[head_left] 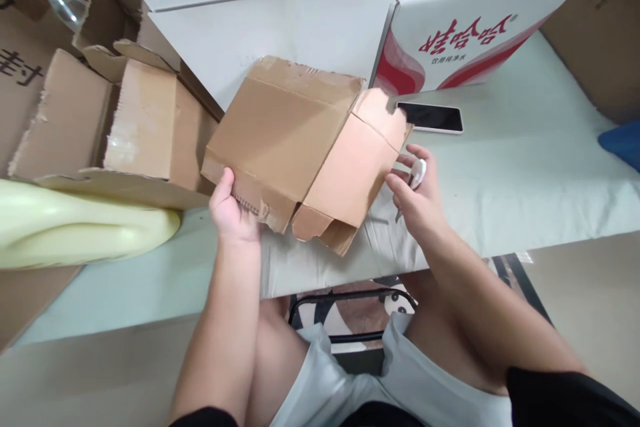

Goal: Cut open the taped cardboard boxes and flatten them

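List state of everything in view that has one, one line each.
cardboard piece: torn, creased, tilted, gripped at its near edge by the left hand
small white object: held in the right hand
phone: flat on table, screen dark
white carton: closed
torn brown box: open, flaps ragged

A cluttered worktable under even light.
White cloth covers the table [540,173]; cardboard boxes [100,113] crowd its left, a pale floor [595,307] lies below.
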